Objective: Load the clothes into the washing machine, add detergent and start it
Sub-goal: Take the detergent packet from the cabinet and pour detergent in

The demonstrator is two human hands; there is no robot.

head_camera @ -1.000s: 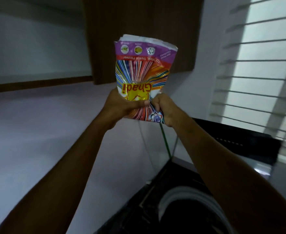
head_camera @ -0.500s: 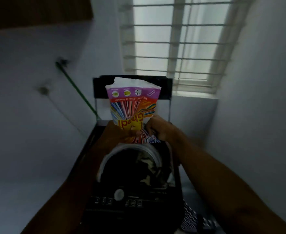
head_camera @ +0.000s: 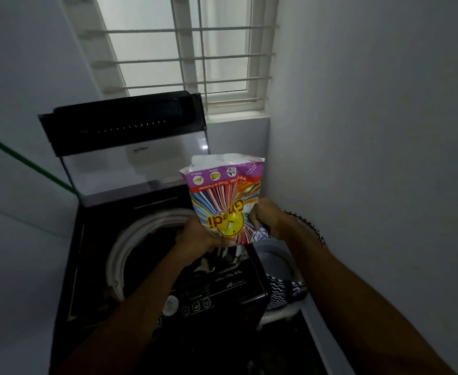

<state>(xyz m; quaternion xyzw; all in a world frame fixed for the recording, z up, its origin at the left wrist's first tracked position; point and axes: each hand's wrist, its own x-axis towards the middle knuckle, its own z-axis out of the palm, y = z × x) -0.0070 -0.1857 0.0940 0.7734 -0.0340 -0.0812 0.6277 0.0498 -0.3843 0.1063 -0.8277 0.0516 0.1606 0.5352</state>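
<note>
A: Room? Edges?
B: Washing machine (head_camera: 130,266) lid up; wall close on right.
A: Item?
B: Detergent packet (head_camera: 223,196), striped, printing upside down, over drum's right rim. Left hand (head_camera: 198,235) & right hand (head_camera: 269,220) both clamp its lower end.

Both arms reach forward, left hand (head_camera: 195,235) and right hand (head_camera: 269,219) clenched close together.

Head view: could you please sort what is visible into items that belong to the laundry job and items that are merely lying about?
Belongs to the job:
detergent packet
washing machine, lid raised
left hand
right hand

Just there:
window
green hose
patterned cloth
</note>
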